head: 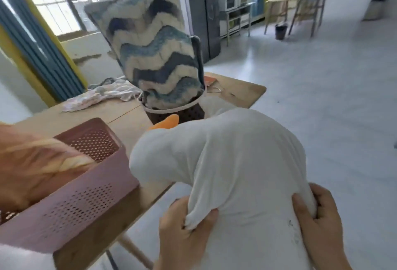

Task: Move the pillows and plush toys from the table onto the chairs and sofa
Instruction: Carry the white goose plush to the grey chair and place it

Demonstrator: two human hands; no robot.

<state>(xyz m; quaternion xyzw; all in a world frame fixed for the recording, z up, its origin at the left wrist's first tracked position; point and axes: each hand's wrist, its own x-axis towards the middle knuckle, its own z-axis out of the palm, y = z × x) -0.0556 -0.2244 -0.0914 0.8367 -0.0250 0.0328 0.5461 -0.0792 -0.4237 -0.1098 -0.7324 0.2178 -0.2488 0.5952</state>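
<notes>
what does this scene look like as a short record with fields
left hand: gripping the white plush toy
right hand: gripping the same toy
toy part: orange beak towards the basket
pillow: zigzag pillow upright in a dark basket
table: wooden table with pink crate and crumpled cloth

One pillow (pixel 150 48); two baskets (pixel 90 186)

Wood table (pixel 126 117): pink basket (pixel 86 186), dk basket (pixel 178 113), cloth (pixel 103 95).
</notes>
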